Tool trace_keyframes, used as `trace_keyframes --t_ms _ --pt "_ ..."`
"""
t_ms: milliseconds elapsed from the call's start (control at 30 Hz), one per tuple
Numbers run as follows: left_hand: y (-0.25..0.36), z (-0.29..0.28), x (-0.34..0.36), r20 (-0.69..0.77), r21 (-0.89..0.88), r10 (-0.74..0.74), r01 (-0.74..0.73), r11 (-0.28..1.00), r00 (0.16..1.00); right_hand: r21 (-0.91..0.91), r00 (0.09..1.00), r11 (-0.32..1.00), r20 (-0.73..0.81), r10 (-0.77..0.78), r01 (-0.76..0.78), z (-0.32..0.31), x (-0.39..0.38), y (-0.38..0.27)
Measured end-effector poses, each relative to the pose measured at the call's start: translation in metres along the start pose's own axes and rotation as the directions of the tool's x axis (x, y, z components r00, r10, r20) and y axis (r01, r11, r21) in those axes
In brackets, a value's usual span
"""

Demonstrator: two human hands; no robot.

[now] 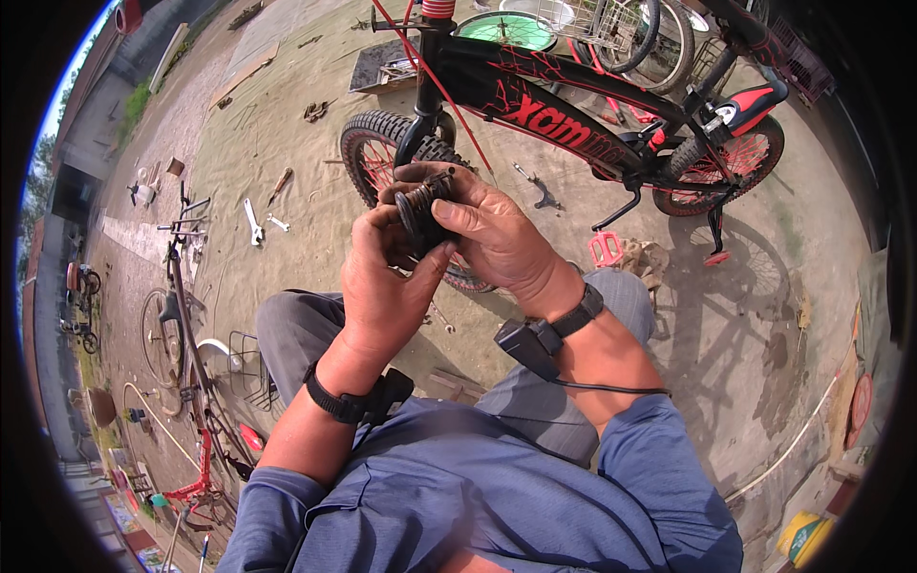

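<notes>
A dark, grimy metal part point(418, 215), with a round lower piece and what looks like a coiled or threaded top, is between my two hands above my lap. My left hand point(390, 277) cups it from the lower left, fingers curled round it and thumb at its base. My right hand point(501, 239) grips it from the right, thumb across its side. Just beyond is a black and red bicycle point(535, 95), whose front wheel point(368, 153) is partly hidden by my hands.
A white wrench point(253, 222), a screwdriver point(280, 186) and a forked tool point(543, 196) lie on the ground. A metal tray point(377, 67) and a green basin point(497, 31) stand behind. Bicycle frames and wheels point(172, 325) lie at left; a yellow container point(802, 535) is at lower right.
</notes>
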State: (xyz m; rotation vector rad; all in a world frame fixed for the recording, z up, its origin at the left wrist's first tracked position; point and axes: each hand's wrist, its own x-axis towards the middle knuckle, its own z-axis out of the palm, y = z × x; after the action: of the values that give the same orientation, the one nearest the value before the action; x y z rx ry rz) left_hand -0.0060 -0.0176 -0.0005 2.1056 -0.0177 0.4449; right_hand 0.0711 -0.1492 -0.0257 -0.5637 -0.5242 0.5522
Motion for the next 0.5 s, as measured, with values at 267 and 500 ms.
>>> trace_keyframes --t_ms 267,500 --pt "-0.0064 -0.0001 -0.0005 -0.039 0.025 0.054 -0.053 0.998 0.998 0.024 1.0 1.0 0.014 0.013 -0.013 0.0024 -0.0022 -0.004" --pt "-0.0069 0.0001 -0.001 -0.015 -0.031 0.024 -0.025 0.999 1.0 -0.002 0.999 1.0 0.048 -0.018 0.018 0.0004 -0.0014 -0.0034"
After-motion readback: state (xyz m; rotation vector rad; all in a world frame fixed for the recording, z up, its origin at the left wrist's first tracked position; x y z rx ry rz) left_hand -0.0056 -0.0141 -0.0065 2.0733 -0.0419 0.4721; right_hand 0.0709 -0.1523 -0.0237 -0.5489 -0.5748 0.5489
